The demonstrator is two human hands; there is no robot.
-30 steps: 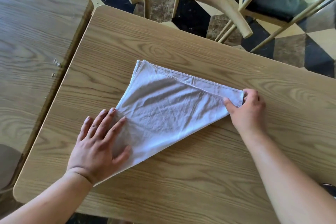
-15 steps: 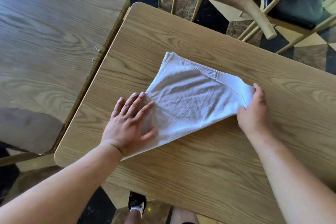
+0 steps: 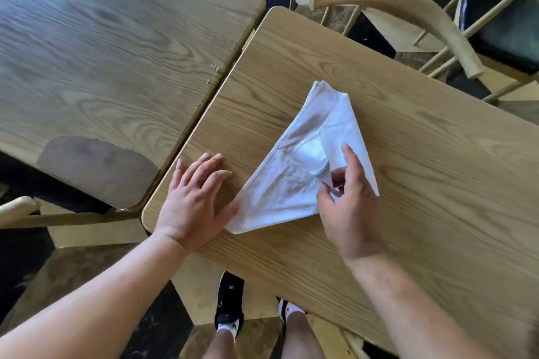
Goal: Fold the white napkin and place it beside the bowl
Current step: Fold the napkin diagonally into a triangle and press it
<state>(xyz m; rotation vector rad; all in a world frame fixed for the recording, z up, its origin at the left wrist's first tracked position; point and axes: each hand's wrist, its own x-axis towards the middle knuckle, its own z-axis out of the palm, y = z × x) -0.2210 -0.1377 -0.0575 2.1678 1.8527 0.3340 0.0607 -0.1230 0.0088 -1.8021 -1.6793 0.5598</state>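
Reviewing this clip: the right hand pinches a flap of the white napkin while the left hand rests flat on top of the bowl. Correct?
Not quite. In the head view the left hand lies flat on the table, thumb at the white napkin corner; no bowl is in view. The right hand does pinch a flap.

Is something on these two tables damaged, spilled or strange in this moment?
Yes. The left table has a worn grey patch at its near edge, where the wood finish looks gone. Small chips mark its right edge. The white napkin is clean; nothing is spilled.
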